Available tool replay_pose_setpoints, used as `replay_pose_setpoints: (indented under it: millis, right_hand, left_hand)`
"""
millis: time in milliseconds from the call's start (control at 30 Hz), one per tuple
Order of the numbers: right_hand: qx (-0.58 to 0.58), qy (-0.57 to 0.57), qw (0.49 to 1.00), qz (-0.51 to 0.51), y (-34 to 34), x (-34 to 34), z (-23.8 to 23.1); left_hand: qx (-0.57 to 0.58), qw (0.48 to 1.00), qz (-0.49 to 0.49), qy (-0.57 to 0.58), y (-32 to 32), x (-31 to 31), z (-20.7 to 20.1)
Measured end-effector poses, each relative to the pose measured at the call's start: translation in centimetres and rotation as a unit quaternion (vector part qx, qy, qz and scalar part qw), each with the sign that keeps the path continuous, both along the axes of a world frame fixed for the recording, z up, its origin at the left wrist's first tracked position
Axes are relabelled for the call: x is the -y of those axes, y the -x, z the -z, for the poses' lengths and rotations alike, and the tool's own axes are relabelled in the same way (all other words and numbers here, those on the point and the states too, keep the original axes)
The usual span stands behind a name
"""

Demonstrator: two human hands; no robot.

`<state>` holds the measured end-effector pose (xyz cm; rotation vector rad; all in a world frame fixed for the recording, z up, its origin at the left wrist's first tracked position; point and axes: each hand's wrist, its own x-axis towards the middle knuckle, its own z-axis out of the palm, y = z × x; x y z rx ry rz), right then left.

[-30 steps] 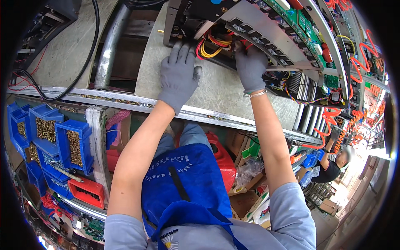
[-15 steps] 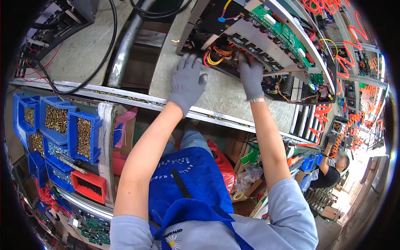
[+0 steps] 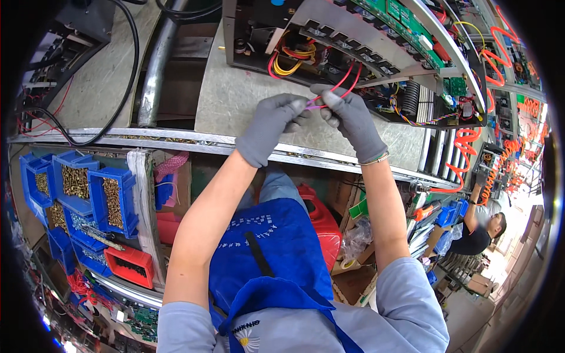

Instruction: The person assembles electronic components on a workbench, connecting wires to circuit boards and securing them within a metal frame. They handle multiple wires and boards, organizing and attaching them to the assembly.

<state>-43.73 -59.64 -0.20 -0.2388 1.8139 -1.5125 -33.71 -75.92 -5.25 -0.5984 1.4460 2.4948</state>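
Observation:
Both my hands wear grey gloves and meet over the metal bench top, in front of an open machine chassis (image 3: 329, 41). Two red-pink wires (image 3: 351, 79) run out of the chassis to my fingers. My right hand (image 3: 352, 120) pinches these wires between thumb and forefinger. Close by on its left, my left hand (image 3: 273, 125) is closed on the ends of the wires, which look pinkish-purple there. The exact ends are partly hidden by the fingers. A loop of yellow and red wires (image 3: 285, 66) sits inside the chassis, just beyond my hands.
Blue bins (image 3: 112, 200) of screws and a red bin (image 3: 130, 266) stand at the lower left. A black cable (image 3: 130, 70) curves over the bench at the left. Orange coiled hoses (image 3: 468, 153) hang at the right. Another person (image 3: 479, 232) is at the far right.
My right hand has come out of the chassis, drawing the red-pink wires toward me. My left hand has moved from the bench by the chassis to meet it and grips the wire ends.

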Motion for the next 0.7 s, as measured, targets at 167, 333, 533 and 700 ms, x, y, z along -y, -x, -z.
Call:
replay_pose_setpoints:
  millis: [167, 333, 533, 700]
  right_hand:
    - [-0.052, -0.020, 0.996, -0.065, 1.1, 0.1, -1.1]
    - [-0.290, -0.053, 0.955, 0.017, 1.4, 1.7, 0.1]
    - [-0.551, -0.224, 0.802, 0.056, 3.7, 2.8, 3.3]
    - [-0.623, -0.218, 0.748, 0.066, 5.2, 2.7, 4.2]
  left_hand:
    - [-0.008, 0.945, 0.055, -0.323, 1.9, 1.1, 3.5]
    - [-0.032, 0.976, 0.027, 0.214, 2.7, 1.6, 0.7]
    - [-0.120, 0.691, -0.055, 0.711, 1.2, 1.4, 2.2]
    - [-0.132, 0.707, -0.130, 0.683, 1.5, 2.6, 3.1]
